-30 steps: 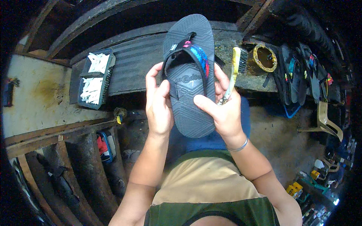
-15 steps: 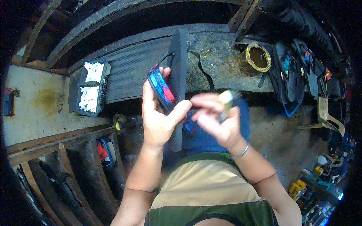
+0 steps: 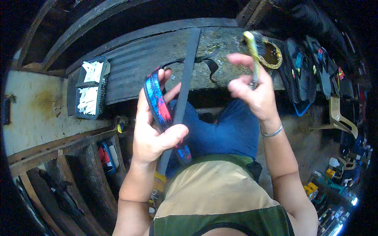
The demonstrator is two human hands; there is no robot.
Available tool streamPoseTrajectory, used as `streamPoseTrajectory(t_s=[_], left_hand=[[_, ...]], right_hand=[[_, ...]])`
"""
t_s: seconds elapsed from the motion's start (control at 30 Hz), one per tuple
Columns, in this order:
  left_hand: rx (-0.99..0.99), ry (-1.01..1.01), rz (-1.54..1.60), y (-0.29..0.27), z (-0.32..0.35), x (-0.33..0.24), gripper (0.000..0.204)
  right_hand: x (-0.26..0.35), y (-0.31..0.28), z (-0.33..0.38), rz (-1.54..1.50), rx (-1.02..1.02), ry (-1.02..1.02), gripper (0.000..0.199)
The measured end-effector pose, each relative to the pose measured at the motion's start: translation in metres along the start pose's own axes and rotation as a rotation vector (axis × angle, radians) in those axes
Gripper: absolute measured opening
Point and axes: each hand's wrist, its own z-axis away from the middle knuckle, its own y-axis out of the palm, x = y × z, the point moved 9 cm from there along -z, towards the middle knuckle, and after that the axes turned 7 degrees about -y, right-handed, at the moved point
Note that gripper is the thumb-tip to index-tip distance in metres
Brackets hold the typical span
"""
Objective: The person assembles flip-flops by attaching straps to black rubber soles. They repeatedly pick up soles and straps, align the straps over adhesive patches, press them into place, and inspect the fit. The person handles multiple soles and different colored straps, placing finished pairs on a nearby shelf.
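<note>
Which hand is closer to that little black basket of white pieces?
The left hand, gripping the sandal, sits just right of the basket. The right hand, holding a brush, is farther right.

I am looking down into a cramped sandal-repair workshop: a worn, glue-stained surface (image 3: 232, 47), a row of flip-flops (image 3: 311, 74) and scattered tools (image 3: 327, 185) on dirt ground.

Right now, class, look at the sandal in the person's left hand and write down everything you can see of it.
The sandal is a dark flip-flop seen edge-on, so its thin, rubbery-looking sole shows as a narrow strip running up from the lap toward the bench. Its strap is patterned blue and red with a dark edge and bows out to the left. The left hand grips it, thumb across the sole, fingers behind the strap.
</note>
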Motion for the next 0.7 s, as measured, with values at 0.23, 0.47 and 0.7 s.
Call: streamPoseTrajectory(t_s=[0.23, 0.47, 0.7], left_hand=[[-0.013, -0.173, 0.249, -0.005, -0.005, 0.026, 0.114], [0.246, -0.528, 0.872, 0.034, 0.031, 0.104, 0.096], [-0.008, -0.301, 1.235, 0.006, 0.007, 0.12, 0.068]], right_hand=[[-0.029, 0.019, 0.028, -0.342, 0.313, 0.613, 0.023], [-0.029, 0.016, -0.03, -1.325, 0.174, 0.848, 0.029], [-0.014, 0.019, -0.038, -0.063, 0.193, 0.289, 0.029]])
